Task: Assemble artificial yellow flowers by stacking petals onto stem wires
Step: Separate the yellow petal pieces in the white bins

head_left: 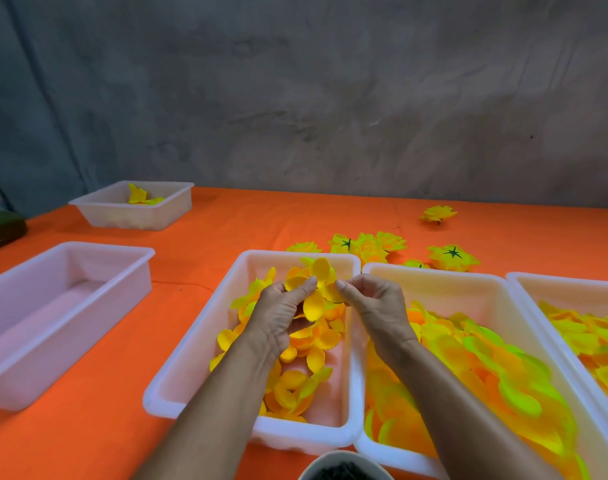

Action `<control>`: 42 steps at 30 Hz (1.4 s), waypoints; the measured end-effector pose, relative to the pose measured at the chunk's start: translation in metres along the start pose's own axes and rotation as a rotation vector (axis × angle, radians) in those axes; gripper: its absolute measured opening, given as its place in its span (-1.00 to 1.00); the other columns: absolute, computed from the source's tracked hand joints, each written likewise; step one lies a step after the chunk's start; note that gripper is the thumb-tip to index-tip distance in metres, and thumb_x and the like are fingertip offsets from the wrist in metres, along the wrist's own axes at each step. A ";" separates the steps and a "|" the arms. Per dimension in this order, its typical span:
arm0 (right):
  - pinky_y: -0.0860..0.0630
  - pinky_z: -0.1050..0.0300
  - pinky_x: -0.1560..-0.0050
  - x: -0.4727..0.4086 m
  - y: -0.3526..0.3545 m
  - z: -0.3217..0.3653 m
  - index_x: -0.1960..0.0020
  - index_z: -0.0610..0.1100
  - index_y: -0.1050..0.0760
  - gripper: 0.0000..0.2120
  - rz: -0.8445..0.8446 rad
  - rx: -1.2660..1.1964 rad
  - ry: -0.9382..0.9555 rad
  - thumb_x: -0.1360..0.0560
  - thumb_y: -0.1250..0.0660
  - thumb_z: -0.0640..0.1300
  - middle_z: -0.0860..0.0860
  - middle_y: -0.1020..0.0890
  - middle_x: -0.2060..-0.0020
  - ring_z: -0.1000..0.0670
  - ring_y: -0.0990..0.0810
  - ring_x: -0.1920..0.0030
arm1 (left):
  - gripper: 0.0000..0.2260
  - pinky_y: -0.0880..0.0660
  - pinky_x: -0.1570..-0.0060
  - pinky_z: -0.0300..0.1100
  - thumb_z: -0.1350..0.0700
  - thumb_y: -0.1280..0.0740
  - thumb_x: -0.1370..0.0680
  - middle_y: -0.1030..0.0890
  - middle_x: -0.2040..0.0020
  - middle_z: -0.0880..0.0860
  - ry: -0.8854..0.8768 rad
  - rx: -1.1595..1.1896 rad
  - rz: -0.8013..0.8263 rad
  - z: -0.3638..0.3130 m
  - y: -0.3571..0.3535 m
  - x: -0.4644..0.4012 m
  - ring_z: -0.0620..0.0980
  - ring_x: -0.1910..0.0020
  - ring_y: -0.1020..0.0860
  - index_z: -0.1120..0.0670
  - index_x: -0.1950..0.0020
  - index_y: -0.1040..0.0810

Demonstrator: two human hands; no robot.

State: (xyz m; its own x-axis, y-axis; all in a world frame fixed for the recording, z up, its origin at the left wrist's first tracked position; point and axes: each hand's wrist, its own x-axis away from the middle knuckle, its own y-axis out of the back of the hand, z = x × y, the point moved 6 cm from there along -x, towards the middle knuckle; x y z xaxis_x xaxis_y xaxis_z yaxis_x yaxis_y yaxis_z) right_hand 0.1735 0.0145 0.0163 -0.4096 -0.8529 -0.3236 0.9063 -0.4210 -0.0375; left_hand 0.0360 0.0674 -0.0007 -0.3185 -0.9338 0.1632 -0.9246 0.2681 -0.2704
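Above the middle white tray (198, 344) my left hand (281, 313) grips a yellow cupped petal piece (314, 289), thumb across its centre. My right hand (368, 299) pinches the same petal piece at its right edge with thumb and forefinger. More small yellow petals (306, 362) lie loose in that tray below my hands. Any stem wire between my fingers is hidden.
Two trays of larger yellow-green petals, one (468, 362) at my right and another (586, 334) beyond it, stand on the orange table. Finished flowers (368, 245) lie behind them. An empty tray (53, 306) sits left, a small tray (136, 206) far left, a dark bowl (344, 471) at the near edge.
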 end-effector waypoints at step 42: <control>-0.43 0.39 0.30 0.002 -0.009 -0.001 0.25 -0.15 -0.56 -0.76 0.161 -0.011 -0.098 -0.56 -0.24 -0.29 0.09 -0.59 0.43 0.21 -0.52 0.40 | -0.90 -0.51 0.15 -0.09 0.29 -0.33 -0.47 -0.66 0.20 0.12 -0.026 0.062 0.172 0.000 -0.011 -0.003 0.06 0.25 -0.61 0.20 0.05 -0.60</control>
State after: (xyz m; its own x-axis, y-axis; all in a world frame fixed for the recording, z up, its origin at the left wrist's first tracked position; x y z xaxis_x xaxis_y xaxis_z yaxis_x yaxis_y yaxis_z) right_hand 0.1647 0.0170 0.0149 -0.2672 -0.9351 -0.2328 0.9617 -0.2740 -0.0036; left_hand 0.0468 0.0670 0.0014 -0.4644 -0.8815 0.0854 -0.8422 0.4097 -0.3505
